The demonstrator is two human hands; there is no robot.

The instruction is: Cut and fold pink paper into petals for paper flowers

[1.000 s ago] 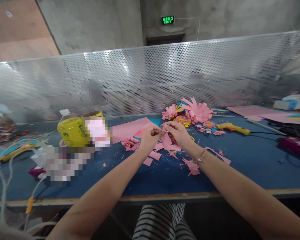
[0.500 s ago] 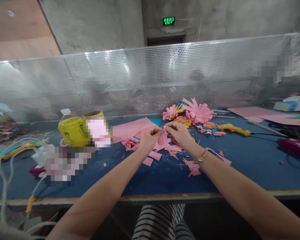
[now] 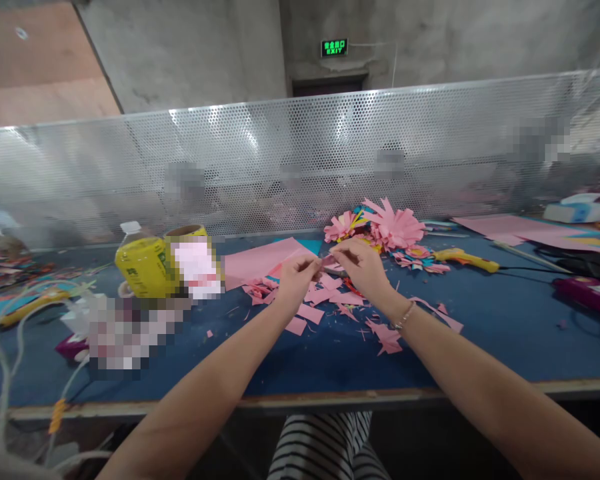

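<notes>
A small pink paper piece [image 3: 327, 261] is pinched between my two hands, largely covered by the fingers. My left hand [image 3: 300, 277] is closed on its left end. On the other end, the fingertips of my right hand [image 3: 357, 262] are pressed together. Below both hands lie pink paper scraps [image 3: 310, 313] and cut pieces on the blue table [image 3: 310, 370]. Just behind them rests a larger sheet of pink paper [image 3: 257, 260]. Pink paper flowers [image 3: 397, 227] with yellow and blue parts stand behind my right hand.
To the left stand a yellow-labelled bottle [image 3: 145, 267] and a yellow roll [image 3: 186, 231]. A yellow glue gun [image 3: 467, 259] with a black cord lies to the right, near a purple box [image 3: 587, 295]. A perforated metal screen [image 3: 260, 167] runs along the back.
The pink paper piece hung down below the fingers before; now it sits flatter and narrower between them. Both hands stay close together in nearly the same spot.
</notes>
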